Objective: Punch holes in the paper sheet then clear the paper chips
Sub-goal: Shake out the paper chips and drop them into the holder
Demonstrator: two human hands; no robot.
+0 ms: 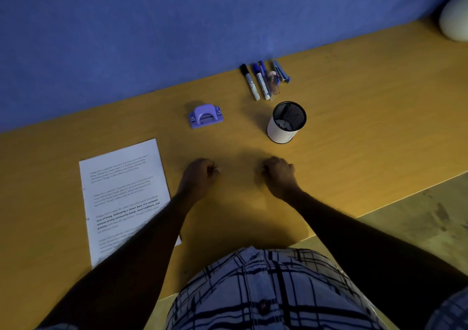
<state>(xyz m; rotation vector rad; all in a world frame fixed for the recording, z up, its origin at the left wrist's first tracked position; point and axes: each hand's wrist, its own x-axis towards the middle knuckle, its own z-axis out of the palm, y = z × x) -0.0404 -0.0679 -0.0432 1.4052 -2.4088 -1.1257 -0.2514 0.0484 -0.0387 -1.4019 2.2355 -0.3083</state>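
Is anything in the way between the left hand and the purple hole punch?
Nothing visible. The left hand rests closed on the desk, and only bare desk lies between it and the hole punch. The paper sheet lies off to the left.

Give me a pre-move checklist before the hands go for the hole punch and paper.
1. Left hand free: ok, fist closed, nothing visible in it.
2. Right hand free: ok, likewise.
3. Hole punch reachable: ok, beyond the hands, unobstructed.
4. Paper sheet free to lift: not ok, left forearm crosses its near corner.
5. Sheet unpunched: cannot tell.
6. Mesh cup ready for chips: ok, upright, open.
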